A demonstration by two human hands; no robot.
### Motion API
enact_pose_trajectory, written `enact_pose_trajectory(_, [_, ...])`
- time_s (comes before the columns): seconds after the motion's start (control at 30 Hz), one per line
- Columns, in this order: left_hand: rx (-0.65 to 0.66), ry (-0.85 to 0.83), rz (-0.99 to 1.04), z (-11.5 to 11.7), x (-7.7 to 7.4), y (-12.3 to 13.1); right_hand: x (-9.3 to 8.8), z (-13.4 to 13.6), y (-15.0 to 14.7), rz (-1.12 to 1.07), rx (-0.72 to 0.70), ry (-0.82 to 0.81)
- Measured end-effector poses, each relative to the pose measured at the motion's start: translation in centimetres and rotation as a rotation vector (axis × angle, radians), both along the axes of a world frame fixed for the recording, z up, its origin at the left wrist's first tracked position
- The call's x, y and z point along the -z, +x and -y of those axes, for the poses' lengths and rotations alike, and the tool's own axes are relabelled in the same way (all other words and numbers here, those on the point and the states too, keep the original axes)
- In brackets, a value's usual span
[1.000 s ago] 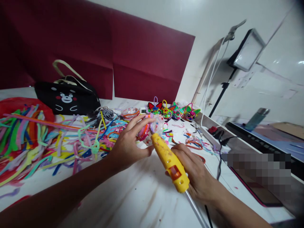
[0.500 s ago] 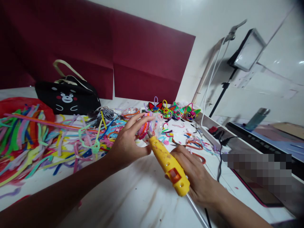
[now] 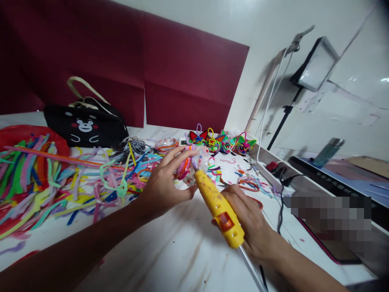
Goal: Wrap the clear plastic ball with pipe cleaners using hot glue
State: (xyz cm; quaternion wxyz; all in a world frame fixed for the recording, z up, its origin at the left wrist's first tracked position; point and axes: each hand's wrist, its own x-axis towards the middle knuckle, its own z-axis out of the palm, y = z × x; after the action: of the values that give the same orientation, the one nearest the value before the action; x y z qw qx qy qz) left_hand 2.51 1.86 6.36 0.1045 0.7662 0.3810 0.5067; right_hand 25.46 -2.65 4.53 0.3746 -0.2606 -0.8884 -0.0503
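Observation:
My left hand (image 3: 166, 178) is closed around a clear, speckled ball-like piece (image 3: 201, 159) with pink, orange and purple fuzzy strips along its left side. In my right hand (image 3: 243, 213) is a yellow hot glue gun (image 3: 217, 207) with an orange switch, and a translucent glue stick (image 3: 251, 265) extends from its back end. The glue gun's nozzle (image 3: 195, 164) points up at the strips and appears to touch or nearly touch the piece. My fingers hide part of the ball's left side.
Loose pipe cleaners (image 3: 91, 174) cover the table's left. Several colourful animal-face ornaments (image 3: 227, 144) stand at the back, near a black bag (image 3: 86, 125). Orange-handled scissors (image 3: 247, 184) lie behind my right hand. A power strip (image 3: 281, 176), cords and a phone (image 3: 331, 241) are on the right.
The glue gun's nozzle has shifted slightly up and right along the strips. The ball remains in my left hand, hardly moved.

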Motion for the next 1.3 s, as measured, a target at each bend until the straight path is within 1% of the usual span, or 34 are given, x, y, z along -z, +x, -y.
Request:
enact_pose_trajectory(0.2, [0.002, 0.029, -0.013, -0.2, 0.31, -0.06, -0.17, 0.01, -0.03, 0.003, 0.001, 0.005])
enact_pose_trajectory(0.33, [-0.001, -0.017, -0.004, -0.1, 0.16, -0.09, -0.36, 0.24, -0.16, 0.02, 0.01, 0.018])
enact_pose_trajectory(0.57, [0.014, -0.03, 0.022, -0.15, 0.07, -0.09, -0.39, 0.49, -0.28, 0.023, 0.017, 0.008])
enact_pose_trajectory(0.73, [-0.016, -0.056, 0.017, 0.03, 0.0, -0.11, -0.54, 0.58, -0.25, 0.042, 0.019, -0.015])
enact_pose_trajectory(0.9, [0.002, -0.03, 0.015, 0.12, 0.01, -0.09, -0.44, 0.28, -0.12, -0.011, -0.001, -0.003])
enact_pose_trajectory(1.03, [0.006, -0.043, 0.008, -0.07, 0.1, -0.05, -0.35, 0.29, -0.18, -0.003, -0.009, -0.042])
enact_pose_trajectory(1.3, [-0.005, -0.041, 0.004, -0.09, -0.03, -0.13, -0.4, 0.53, 0.0, 0.045, -0.002, -0.061])
